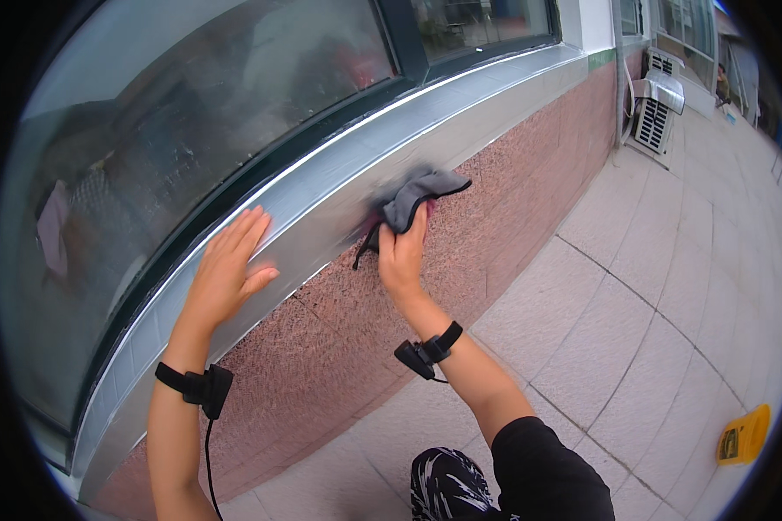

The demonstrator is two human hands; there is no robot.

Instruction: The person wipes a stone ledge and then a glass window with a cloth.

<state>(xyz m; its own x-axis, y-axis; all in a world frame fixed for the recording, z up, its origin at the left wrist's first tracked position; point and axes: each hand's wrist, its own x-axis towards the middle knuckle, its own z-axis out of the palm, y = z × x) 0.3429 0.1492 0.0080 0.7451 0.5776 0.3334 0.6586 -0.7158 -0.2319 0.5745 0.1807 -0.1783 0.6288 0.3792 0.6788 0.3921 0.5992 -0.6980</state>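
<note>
My right hand point(402, 251) grips a grey cloth with black edging point(417, 195) and presses it against the front face of a metal window sill point(339, 221). Part of the cloth hangs below my fingers, by the granite wall. To the left, my left hand point(238, 260) rests palm down on the top of the sill, fingers extended, holding nothing. Black straps with small devices circle both wrists. Above the sill runs the dark frame of a large window point(221, 117), whose glass shows reflections.
Pink granite point(365, 338) faces the wall under the sill. Paving slabs point(599, 338) cover the ground at right. A yellow bucket point(743, 436) stands at lower right. Air-conditioner units point(655, 120) stand by the wall farther off, with a person point(722, 84) beyond.
</note>
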